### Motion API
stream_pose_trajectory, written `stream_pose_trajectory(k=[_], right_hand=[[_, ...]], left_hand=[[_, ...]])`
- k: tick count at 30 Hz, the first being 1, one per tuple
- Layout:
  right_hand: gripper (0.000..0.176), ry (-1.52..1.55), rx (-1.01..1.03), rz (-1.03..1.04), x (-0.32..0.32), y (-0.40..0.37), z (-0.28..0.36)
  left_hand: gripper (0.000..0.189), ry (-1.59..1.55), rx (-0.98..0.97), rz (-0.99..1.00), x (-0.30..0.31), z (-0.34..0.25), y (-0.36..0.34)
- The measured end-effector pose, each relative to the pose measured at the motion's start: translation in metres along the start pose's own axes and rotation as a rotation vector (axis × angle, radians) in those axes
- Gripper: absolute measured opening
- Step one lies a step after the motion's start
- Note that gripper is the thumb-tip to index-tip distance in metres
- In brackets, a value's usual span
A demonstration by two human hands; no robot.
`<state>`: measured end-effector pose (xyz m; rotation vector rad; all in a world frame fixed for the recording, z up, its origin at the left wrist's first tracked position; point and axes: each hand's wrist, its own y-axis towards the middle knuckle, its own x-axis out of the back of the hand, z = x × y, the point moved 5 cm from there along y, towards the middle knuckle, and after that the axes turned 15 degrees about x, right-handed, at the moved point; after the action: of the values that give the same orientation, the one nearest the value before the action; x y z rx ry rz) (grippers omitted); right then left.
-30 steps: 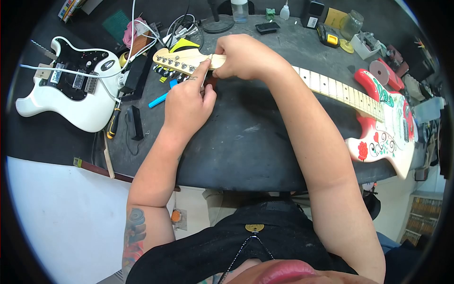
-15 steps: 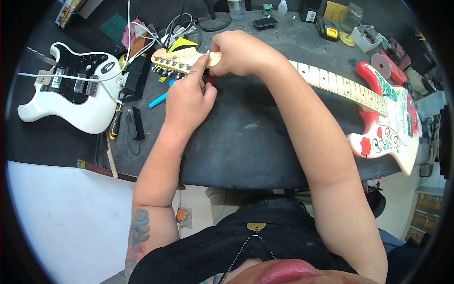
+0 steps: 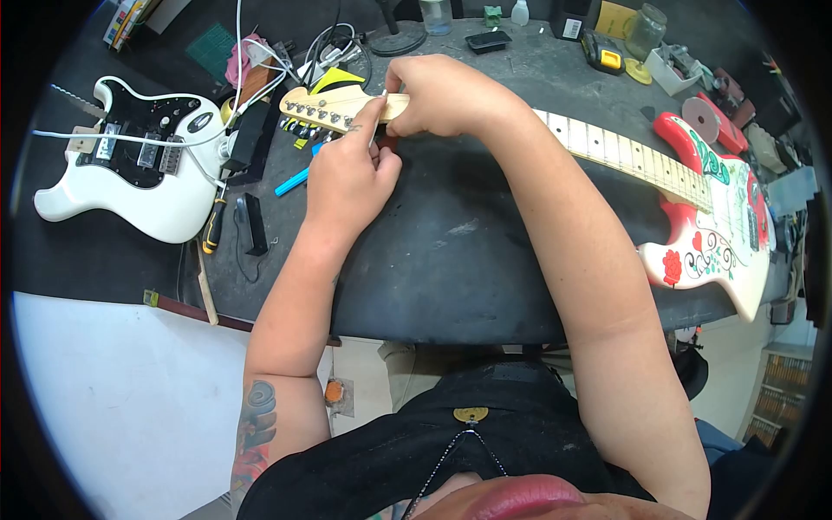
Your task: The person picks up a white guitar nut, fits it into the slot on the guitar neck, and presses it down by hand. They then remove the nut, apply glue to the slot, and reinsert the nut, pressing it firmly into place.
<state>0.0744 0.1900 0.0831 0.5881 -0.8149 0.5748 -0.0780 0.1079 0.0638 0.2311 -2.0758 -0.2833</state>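
An electric guitar lies across the bench, its painted red and white body (image 3: 706, 247) at the right and its pale headstock (image 3: 322, 107) toward the upper left. My right hand (image 3: 442, 97) bends over the neck (image 3: 620, 154) just past the headstock, thumb and fingers closed around it at the nut end. From below, my left hand (image 3: 351, 178) meets it there, index finger laid along the headstock's edge and the other fingers curled under. Both hands' fingertips nearly meet at the nut, where they hide detail. Metal tuners line the headstock.
A white guitar body (image 3: 186, 204) with a black pickguard lies at the left, a white cable (image 3: 95, 136) across it. Near it are a yellow-black screwdriver (image 3: 213, 225) and a black box-shaped object (image 3: 251, 224). A blue stick-like tool (image 3: 292, 182) lies beside my left hand. Jars (image 3: 646, 33) stand behind.
The whole view has shifted very slightly. Both hands keep their grip at the nut end, with only small finger movement.
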Motion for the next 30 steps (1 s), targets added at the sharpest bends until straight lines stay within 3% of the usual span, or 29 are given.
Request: stream_pose_trajectory(k=[30], right_hand=[[0.059,0.081,-0.048,0.003,-0.0012,-0.0004,-0.0003]], left_hand=[[0.057,-0.093,-0.002,-0.004,0.0016,0.0065,0.0069]])
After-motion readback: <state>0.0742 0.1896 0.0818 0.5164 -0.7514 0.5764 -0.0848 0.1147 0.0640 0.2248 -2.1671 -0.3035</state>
